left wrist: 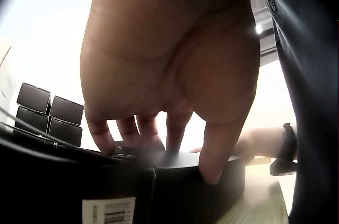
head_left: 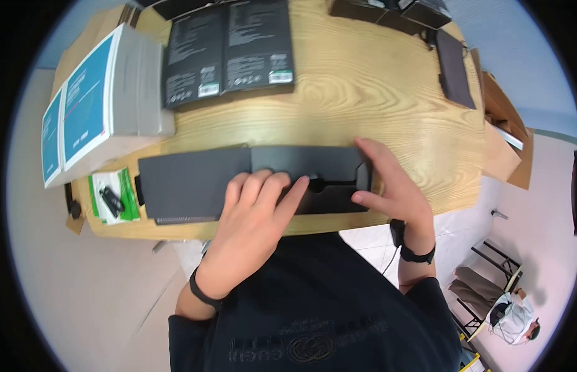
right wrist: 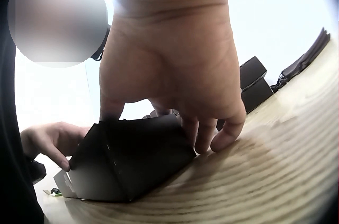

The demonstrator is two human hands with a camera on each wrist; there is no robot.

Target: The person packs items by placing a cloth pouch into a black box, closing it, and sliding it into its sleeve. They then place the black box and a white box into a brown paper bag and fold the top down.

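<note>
A long black cardboard box [head_left: 195, 183] lies along the table's near edge, with a seam across its top near the middle. Its right part shows a narrow dark gap with a rounded cut-out. My left hand [head_left: 254, 201] rests on top, fingers bent down and thumb tip by the cut-out. Around the right end, my right hand [head_left: 397, 186] grips the box, thumb on the near side and fingers on the far side. In the right wrist view the black end of the box [right wrist: 143, 155] sits between thumb and fingers. A barcode label [left wrist: 108, 211] marks its side.
Two black boxes [head_left: 229, 53] stand side by side at the back left. White and blue boxes [head_left: 90, 105] are on the left, beside a green and white packet [head_left: 115, 195]. A dark pouch [head_left: 453, 68] lies back right, near an open carton [head_left: 505, 142].
</note>
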